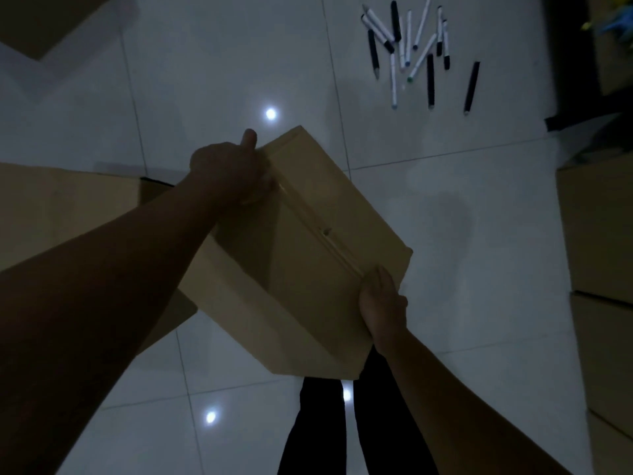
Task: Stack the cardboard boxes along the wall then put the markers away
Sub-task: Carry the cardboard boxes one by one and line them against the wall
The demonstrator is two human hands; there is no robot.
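A closed cardboard box (308,241) hangs above the white tiled floor, turned at an angle, in the middle of the view. My left hand (227,168) grips its far left edge, thumb up over the top. My right hand (382,301) holds the near right edge, fingers lying on the top beside the taped seam. Several black and white markers (411,46) lie scattered on the floor at the upper right.
Another cardboard box (68,207) sits at the left, partly under my left arm. More boxes (596,234) stand stacked at the right edge. A flat cardboard piece (44,22) lies at the upper left. My dark-trousered legs (322,430) are below the box.
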